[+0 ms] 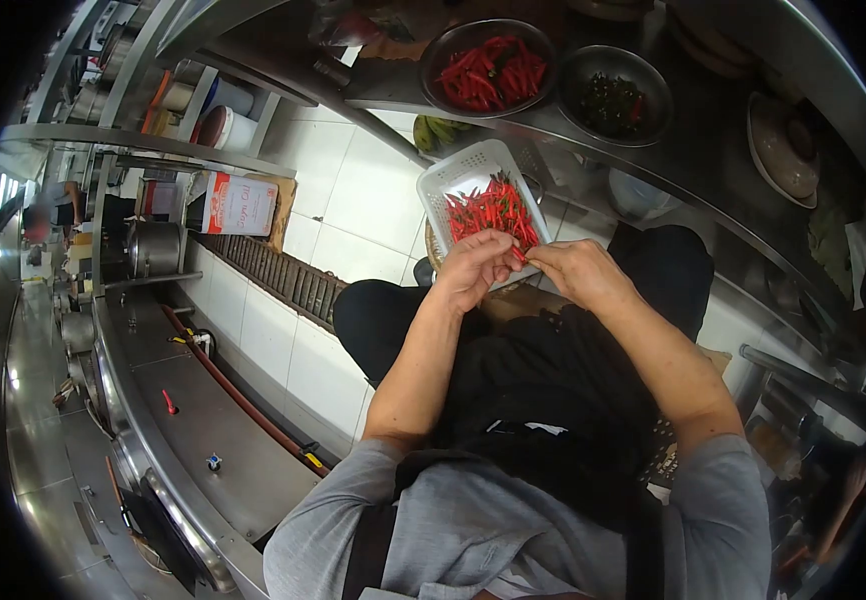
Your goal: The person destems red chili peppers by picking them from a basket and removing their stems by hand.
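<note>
Between my two hands is a red chili pepper [520, 255], close above the near end of a white plastic basket [435, 180]. My left hand [477, 268] pinches it from the left, fingers curled. From the right, my right hand [581, 272] has its thumb and fingertips closed at the pepper's other end. Red chilies with green stems [493, 212] lie heaped in the basket. On the steel shelf, one metal bowl [433, 85] holds red chilies, and a second metal bowl [593, 128] holds green stem pieces with a bit of red.
A steel shelf [713, 165] runs along the right, with a lidded pot [783, 150] on it. Green bananas [438, 130] lie behind the basket. A floor drain grate [273, 275], a printed tin [241, 205] and a steel stove counter [203, 400] are on the left. Another person stands far left.
</note>
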`<move>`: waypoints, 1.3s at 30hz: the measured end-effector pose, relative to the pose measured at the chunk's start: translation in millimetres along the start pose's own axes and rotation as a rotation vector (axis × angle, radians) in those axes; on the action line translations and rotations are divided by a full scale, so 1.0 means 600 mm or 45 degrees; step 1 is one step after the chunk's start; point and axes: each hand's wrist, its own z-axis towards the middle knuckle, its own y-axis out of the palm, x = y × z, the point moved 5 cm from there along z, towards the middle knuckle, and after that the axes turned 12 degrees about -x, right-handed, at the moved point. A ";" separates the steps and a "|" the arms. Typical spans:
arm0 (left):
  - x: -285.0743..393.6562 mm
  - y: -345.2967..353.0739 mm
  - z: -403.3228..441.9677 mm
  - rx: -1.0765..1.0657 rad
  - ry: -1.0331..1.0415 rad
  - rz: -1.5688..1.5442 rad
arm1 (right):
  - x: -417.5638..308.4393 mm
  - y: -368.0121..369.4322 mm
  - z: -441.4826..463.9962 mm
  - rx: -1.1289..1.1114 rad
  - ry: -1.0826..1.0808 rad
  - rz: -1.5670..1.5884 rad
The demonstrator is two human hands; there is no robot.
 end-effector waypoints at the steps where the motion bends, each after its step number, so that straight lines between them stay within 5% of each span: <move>1: 0.005 -0.003 0.000 0.018 0.007 0.013 | 0.001 0.000 0.000 0.000 0.001 0.000; 9: 0.026 -0.026 0.013 0.220 -0.064 0.264 | 0.026 -0.003 0.003 0.021 0.215 -0.035; 14: 0.002 0.012 0.023 -0.029 -0.032 0.100 | 0.022 -0.013 0.004 0.054 0.226 0.007; 24: -0.006 -0.030 0.030 -0.002 0.066 -0.206 | 0.008 -0.018 0.001 0.035 0.060 0.030; 31: 0.098 -0.128 0.029 0.416 0.309 0.151 | -0.008 -0.228 -0.003 0.995 0.139 0.052; 36: 0.144 -0.191 0.099 0.693 0.103 0.684 | -0.001 -0.276 0.003 1.057 0.130 -0.174; 39: 0.143 -0.233 0.151 0.805 -0.116 1.537 | 0.009 -0.216 -0.044 1.064 0.081 -0.167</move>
